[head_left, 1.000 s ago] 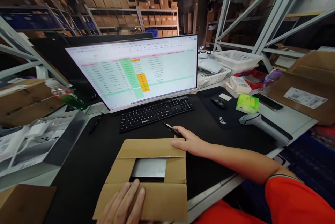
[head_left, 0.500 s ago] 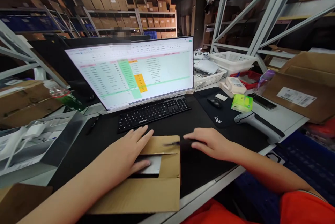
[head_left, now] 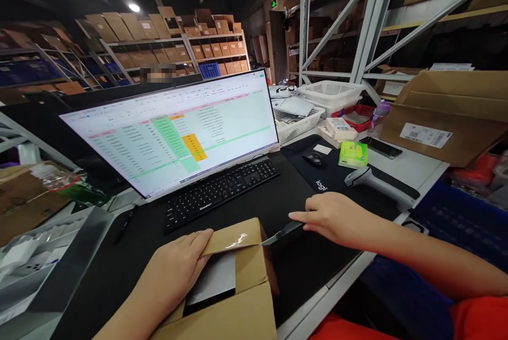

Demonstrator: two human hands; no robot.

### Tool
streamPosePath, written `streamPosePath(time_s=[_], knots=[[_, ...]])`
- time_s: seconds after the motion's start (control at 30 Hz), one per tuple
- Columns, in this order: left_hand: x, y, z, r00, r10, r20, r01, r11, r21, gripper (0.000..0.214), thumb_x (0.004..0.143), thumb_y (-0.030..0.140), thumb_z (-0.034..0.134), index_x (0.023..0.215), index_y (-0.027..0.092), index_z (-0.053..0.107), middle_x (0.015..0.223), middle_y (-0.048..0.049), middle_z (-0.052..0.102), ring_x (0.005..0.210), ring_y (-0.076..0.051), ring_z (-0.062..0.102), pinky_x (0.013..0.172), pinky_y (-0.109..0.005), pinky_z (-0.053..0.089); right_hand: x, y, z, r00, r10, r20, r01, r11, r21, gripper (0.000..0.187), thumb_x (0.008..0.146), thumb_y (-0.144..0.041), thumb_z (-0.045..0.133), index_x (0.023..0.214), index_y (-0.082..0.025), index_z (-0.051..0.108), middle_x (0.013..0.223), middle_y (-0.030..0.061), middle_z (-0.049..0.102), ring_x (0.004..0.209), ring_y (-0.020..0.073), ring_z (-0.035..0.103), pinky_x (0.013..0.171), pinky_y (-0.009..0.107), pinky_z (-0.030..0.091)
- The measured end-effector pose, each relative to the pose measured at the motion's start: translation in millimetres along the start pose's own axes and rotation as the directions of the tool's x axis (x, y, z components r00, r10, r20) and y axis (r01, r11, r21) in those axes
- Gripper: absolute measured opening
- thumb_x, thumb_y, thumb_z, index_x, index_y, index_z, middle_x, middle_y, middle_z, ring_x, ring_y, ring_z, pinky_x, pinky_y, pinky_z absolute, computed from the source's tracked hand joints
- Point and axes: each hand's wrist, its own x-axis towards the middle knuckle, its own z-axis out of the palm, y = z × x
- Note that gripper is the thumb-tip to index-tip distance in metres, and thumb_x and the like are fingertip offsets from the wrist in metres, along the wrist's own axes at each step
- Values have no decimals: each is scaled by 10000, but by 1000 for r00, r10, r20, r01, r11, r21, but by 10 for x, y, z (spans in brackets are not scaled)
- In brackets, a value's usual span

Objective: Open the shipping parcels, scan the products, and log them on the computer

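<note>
A brown cardboard box (head_left: 242,303) lies on the black desk mat in front of me, its flaps partly apart over a flat grey item (head_left: 212,282). My left hand (head_left: 177,266) grips the far flap (head_left: 234,236) and lifts it. My right hand (head_left: 337,215) is closed on a utility knife (head_left: 283,233), whose blade points left and touches the box's far right corner.
Behind the box are a black keyboard (head_left: 220,189) and a wide monitor (head_left: 174,131) with a spreadsheet. A mouse (head_left: 313,158), green packet (head_left: 352,153), barcode scanner (head_left: 375,184), phone (head_left: 381,146) and white baskets (head_left: 329,94) lie right. A large labelled carton (head_left: 444,117) stands far right.
My left hand went from the near flap across the box to the far flap and now raises it. My right hand brought the knife down to the box's corner. The view shifted rightwards.
</note>
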Motion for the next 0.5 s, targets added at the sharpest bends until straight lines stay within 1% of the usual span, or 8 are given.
streamPosePath(time_s=[0.07, 0.13, 0.2, 0.3, 0.4, 0.5], knots=[[11, 12, 4, 998, -45, 34, 45, 999, -19, 425, 979, 319, 403, 1164, 144, 743, 1099, -115, 792, 919, -270, 777, 775, -365, 647, 4, 105, -62, 1000, 9, 16, -9, 1000, 5, 334, 1053, -309, 523, 1320, -262, 718, 806, 32, 643, 681, 125, 579, 572, 258, 314], [16, 22, 17, 995, -84, 60, 86, 996, -34, 414, 965, 314, 415, 1164, 162, 744, 1111, -114, 790, 937, -275, 775, 796, -373, 644, -23, 115, -110, 1000, -13, 2, 13, 999, 39, 352, 1071, -321, 483, 1344, -271, 700, 816, 28, 654, 691, 120, 590, 571, 259, 312], [25, 39, 20, 988, -131, 83, 135, 990, -46, 407, 954, 310, 418, 1156, 179, 747, 1107, -114, 790, 939, -280, 774, 794, -383, 643, -58, 19, -122, 999, -53, -15, 54, 997, 63, 358, 1070, -340, 488, 1370, -293, 675, 832, 22, 662, 690, 113, 590, 572, 259, 311], [40, 82, 3, 982, -164, 92, 168, 985, -40, 411, 954, 307, 410, 1152, 175, 744, 1094, -119, 792, 929, -285, 773, 763, -389, 640, -76, -212, -65, 997, -64, -41, 64, 998, -9, 331, 1048, -326, 523, 1329, -281, 692, 796, 22, 649, 634, 110, 556, 541, 273, 267], [25, 131, -14, 987, -148, 57, 149, 988, -27, 403, 953, 301, 411, 1139, 168, 744, 1074, -117, 796, 910, -276, 774, 744, -373, 637, -30, -326, -5, 998, -19, -65, 12, 995, -95, 311, 1037, -305, 537, 1293, -261, 709, 772, 35, 642, 628, 122, 557, 534, 283, 230], [-5, 161, -28, 987, -151, 51, 152, 988, -26, 423, 976, 337, 398, 1129, 159, 750, 1044, -120, 799, 873, -277, 775, 720, -372, 634, 45, -214, -14, 994, 106, -33, -110, 978, -176, 314, 1024, -258, 551, 1288, -236, 718, 773, 56, 657, 639, 138, 583, 528, 286, 210]])
